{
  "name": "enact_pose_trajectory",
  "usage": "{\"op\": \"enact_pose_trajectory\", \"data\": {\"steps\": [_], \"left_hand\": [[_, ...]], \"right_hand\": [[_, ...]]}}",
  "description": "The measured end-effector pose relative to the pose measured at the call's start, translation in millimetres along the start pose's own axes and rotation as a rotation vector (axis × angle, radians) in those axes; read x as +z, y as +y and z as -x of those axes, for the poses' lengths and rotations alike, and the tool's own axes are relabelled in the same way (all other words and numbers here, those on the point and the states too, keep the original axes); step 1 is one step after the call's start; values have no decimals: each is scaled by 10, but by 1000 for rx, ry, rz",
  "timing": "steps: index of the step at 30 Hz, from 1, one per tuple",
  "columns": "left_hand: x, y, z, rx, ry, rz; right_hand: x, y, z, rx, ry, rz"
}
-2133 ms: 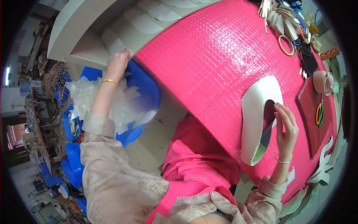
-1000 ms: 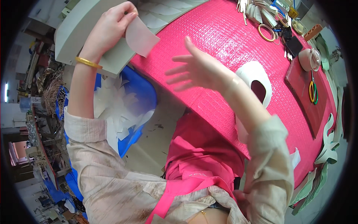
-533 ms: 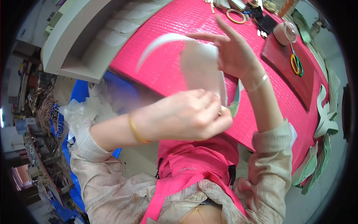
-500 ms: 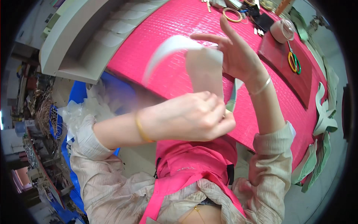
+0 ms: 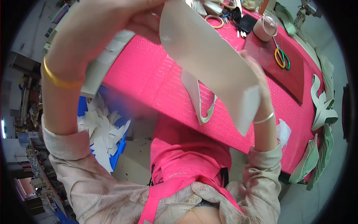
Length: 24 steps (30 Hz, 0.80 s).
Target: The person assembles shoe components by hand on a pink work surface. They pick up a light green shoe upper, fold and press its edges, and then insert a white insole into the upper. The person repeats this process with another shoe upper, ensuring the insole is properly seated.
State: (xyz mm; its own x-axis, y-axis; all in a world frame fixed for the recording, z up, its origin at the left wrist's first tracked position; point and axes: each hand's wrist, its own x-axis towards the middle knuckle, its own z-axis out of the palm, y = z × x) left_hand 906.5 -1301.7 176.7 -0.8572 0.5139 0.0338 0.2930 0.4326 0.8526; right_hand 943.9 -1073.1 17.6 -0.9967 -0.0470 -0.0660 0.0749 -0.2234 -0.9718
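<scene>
A pale grey flexible sheet (image 5: 209, 61), curved and held up close to the camera above the pink tabletop (image 5: 149, 74), is gripped at both ends by the person's 2 hands. The left hand (image 5: 112, 22), raised high with a gold bangle (image 5: 59, 76) on its wrist, has its fingers closed on the sheet's upper edge. The right hand (image 5: 257, 74), wearing a thin silver bangle (image 5: 264, 118), is mostly hidden behind the sheet's lower right part, its fingers showing at the sheet's edge and clamped on it.

Just below the sheet, a cut white piece with a green-edged underside (image 5: 201, 100) lies flat on the tabletop. Farther right sits a dark red mat (image 5: 287, 74) with scissors with yellow and green handles (image 5: 281, 56) resting on it, and a roll of clear tape (image 5: 264, 28) standing at the mat's far end. A tan ring (image 5: 214, 20) and a small black case (image 5: 246, 23) lie near the tabletop's far edge. Stacks of pale green cut pieces (image 5: 322, 108) hang off the tabletop's right side.

To the left, below the tabletop, a blue bin (image 5: 117, 156) holds a heap of white offcuts (image 5: 100, 130). The person wears a pink apron (image 5: 186, 164) over a beige long-sleeved shirt (image 5: 93, 186).
</scene>
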Motion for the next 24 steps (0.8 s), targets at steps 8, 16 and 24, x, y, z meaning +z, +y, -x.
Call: {"op": "enact_pose_trajectory", "data": {"steps": [8,16,24], "left_hand": [[185,526,-705,1056,-20,-887],[1552,-151,168,987,-115,-1178],[1756,-1238,511,423,-114,-940]], "right_hand": [[-233,-175,75,86,-631,-463],[-174,0,221,92,-163,-705],[-960,674,733,286,227,-645]]}}
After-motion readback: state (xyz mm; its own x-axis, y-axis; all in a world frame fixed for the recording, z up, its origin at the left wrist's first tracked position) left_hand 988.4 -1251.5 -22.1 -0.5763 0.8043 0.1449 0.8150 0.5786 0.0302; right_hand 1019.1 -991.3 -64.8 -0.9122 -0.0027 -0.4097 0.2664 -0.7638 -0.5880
